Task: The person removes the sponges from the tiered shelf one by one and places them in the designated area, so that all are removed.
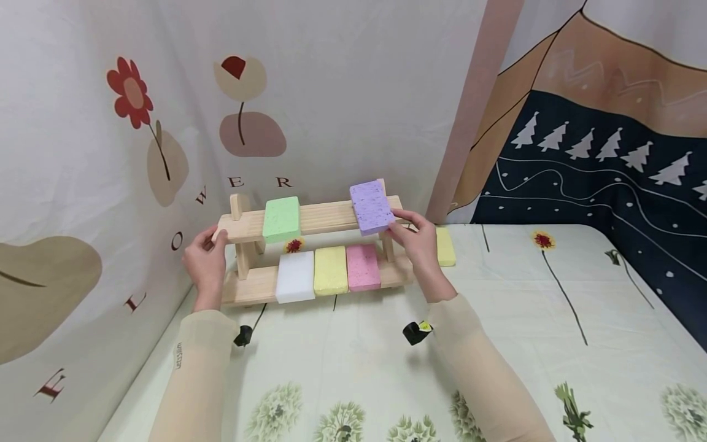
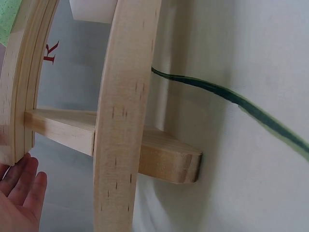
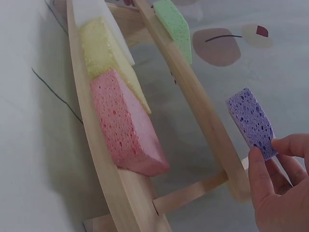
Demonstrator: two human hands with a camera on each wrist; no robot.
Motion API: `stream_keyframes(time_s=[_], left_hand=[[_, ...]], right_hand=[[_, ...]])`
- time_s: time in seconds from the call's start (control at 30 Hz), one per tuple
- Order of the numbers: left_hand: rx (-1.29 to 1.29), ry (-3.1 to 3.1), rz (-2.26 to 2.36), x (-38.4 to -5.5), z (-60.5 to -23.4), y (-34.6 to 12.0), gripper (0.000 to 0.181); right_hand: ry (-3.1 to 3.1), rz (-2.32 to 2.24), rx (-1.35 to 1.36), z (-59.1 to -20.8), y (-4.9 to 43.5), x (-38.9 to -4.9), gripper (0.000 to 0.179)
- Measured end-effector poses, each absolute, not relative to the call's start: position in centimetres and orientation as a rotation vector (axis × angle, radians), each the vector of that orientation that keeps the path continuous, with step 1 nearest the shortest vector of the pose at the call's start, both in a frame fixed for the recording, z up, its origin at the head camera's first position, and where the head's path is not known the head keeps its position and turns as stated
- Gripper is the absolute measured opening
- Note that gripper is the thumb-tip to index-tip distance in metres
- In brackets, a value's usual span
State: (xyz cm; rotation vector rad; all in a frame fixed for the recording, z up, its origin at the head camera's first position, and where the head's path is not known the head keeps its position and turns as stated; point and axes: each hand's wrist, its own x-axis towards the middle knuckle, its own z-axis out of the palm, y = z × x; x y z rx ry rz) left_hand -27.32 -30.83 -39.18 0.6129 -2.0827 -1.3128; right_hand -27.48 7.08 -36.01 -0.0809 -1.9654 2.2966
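Observation:
A two-tier wooden rack stands against the curtain. At its left end my left hand holds the upper board, thumb at the front corner; the left wrist view shows its fingers against the board's end. My right hand pinches a purple sponge by its lower right corner, tilted over the right part of the upper board. In the right wrist view the purple sponge appears raised off the wood. A green sponge leans on the upper tier. White, yellow and pink sponges sit side by side below.
Another yellow sponge lies on the tablecloth right of the rack, partly behind my right hand. A printed curtain rises directly behind the rack, and a dark printed cloth borders the right side. Flower-printed tablecloth spreads in front.

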Motion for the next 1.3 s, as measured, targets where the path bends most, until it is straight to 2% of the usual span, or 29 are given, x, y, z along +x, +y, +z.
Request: stream_keyframes(time_s=[0.4, 1.3], left_hand=[[0.603, -2.088, -1.314, -27.2, -39.1, -30.7, 0.046], [0.631, -2.080, -1.329, -27.3, -39.3, -30.9, 0.045]], right_hand=[[-1.906, 2.291, -0.076, -36.5, 9.2, -27.6, 0.035], [-1.831, 2.269, -0.279, -36.7, 14.7, -27.5, 0.037]])
